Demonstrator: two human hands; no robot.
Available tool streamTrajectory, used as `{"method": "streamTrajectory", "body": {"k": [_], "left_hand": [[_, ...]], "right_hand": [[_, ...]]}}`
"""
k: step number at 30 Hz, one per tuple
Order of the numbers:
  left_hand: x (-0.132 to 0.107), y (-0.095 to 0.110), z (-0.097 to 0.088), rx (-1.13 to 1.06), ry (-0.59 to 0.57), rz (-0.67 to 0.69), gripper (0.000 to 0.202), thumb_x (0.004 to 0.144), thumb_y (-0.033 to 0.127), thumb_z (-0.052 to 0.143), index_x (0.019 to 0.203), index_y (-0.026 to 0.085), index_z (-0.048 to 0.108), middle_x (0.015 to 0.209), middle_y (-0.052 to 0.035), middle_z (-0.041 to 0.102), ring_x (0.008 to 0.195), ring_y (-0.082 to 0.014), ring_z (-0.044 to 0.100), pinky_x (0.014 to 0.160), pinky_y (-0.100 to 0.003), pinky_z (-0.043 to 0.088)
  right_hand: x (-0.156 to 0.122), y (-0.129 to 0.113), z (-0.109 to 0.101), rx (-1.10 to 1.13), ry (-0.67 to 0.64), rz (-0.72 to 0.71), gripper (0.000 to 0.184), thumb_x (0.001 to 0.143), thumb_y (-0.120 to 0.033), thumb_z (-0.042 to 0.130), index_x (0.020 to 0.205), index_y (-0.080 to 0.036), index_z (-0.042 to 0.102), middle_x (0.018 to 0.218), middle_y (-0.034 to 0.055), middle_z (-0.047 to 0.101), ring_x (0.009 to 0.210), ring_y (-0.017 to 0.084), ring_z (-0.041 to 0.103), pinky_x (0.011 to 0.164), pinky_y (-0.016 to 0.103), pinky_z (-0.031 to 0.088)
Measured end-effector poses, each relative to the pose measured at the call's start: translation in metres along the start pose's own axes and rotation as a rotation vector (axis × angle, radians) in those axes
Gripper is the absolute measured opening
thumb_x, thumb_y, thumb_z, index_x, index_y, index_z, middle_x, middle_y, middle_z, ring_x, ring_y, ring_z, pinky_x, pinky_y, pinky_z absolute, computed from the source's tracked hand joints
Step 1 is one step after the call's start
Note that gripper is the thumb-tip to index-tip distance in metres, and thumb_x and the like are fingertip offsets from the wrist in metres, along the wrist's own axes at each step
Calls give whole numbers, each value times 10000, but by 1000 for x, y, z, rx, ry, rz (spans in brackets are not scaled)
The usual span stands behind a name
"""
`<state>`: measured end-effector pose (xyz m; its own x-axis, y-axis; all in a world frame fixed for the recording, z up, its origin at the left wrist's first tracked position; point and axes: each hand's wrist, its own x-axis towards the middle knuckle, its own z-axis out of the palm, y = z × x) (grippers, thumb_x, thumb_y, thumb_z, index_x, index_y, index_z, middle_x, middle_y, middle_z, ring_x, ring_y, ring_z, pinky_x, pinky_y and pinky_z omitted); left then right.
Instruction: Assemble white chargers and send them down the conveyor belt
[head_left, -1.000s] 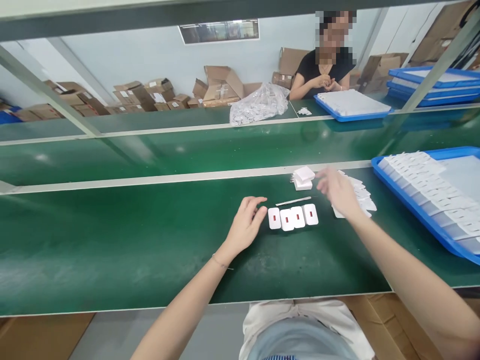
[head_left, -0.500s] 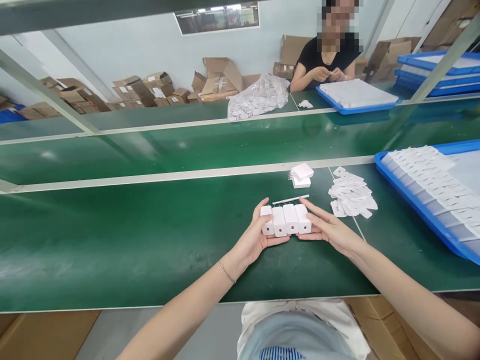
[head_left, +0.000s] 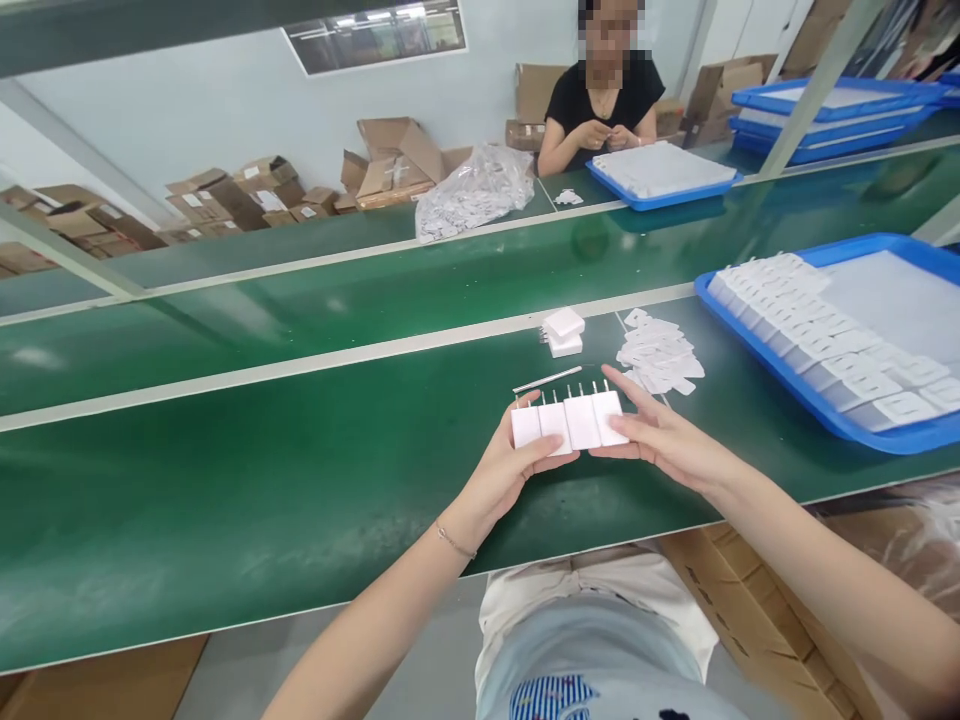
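Your half-curled left hand and right hand clamp four chargers
Uneven squeezing (prongs pointing away) could spill one

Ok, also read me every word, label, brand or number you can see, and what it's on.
No legible text anywhere.
Background cardboard boxes: pale labels, too small to read.
Lower-right carton: dark marks, too blurred to read.
Row of white adapters: no lettering visible.
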<state>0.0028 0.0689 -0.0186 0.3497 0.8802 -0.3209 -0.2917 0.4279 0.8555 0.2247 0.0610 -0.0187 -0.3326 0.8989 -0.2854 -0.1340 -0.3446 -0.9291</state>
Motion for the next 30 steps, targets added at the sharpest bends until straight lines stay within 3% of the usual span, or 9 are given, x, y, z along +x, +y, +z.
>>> {"method": "streamTrajectory", "body": {"k": [3,6,8,11,15,20,25,30], "left_hand": [[2,-8,8,-96,-3,-49,560,780,168,730,1294,172,507,1313,-122,625,1184,-289,634,1032,-494,562],[0,-13,11,-154,15,-60,494,797,142,718,1259,172,544,1277,-120,655,1123,-284,666,1034,-516,555],[-3,-16,13,-186,15,-53,486,801,131,718,1255,172,551,1258,-117,667,1089,-277,680,1029,-526,555],[-8,-18,13,-236,13,-46,508,771,101,734,1241,166,553,1230,-113,679,1061,-277,689,1013,-535,563],[-12,-22,13,-289,-7,-61,542,738,105,760,1234,173,553,1206,-103,687,1056,-271,688,986,-511,582],[-18,-22,13,-299,-45,-48,641,675,130,826,1250,196,549,1193,-82,680,1037,-256,685,922,-454,618],[-32,-22,14,-319,-40,-40,728,657,149,851,1301,229,521,1159,-51,690,976,-224,697,893,-421,633],[-46,-24,21,-417,-37,-48,784,668,145,849,1359,240,491,1149,-61,718,978,-217,709,797,-321,655]], "right_hand": [[-6,1,-2,-64,-11,-48,745,930,-495,633,1568,-377,269,1400,39,578,1189,214,639,1037,411,564],[-8,4,-5,-155,-48,-97,837,834,-466,761,1540,-355,324,1588,58,347,1192,242,620,991,418,593],[-8,5,-5,-208,-42,-147,876,780,-424,817,1512,-351,341,1618,69,269,1107,230,643,907,417,630],[-7,7,-6,-313,-11,-225,780,782,-441,808,1431,-324,391,1497,92,439,1071,244,638,806,404,639],[-11,4,-4,-523,6,-355,693,774,-422,821,1346,-300,449,1234,77,628,1171,275,592,919,423,573],[-14,0,-3,-640,-17,-567,781,800,-380,815,1466,-336,408,1222,77,632,1123,255,621,966,441,536],[-15,-6,0,-829,-127,-895,280,894,-305,732,1170,-285,686,1198,84,620,1117,232,608,866,351,541],[-22,-22,8,-882,-182,-1002,184,921,-312,702,1098,-261,701,1156,84,589,1028,210,617,780,314,531]]}}
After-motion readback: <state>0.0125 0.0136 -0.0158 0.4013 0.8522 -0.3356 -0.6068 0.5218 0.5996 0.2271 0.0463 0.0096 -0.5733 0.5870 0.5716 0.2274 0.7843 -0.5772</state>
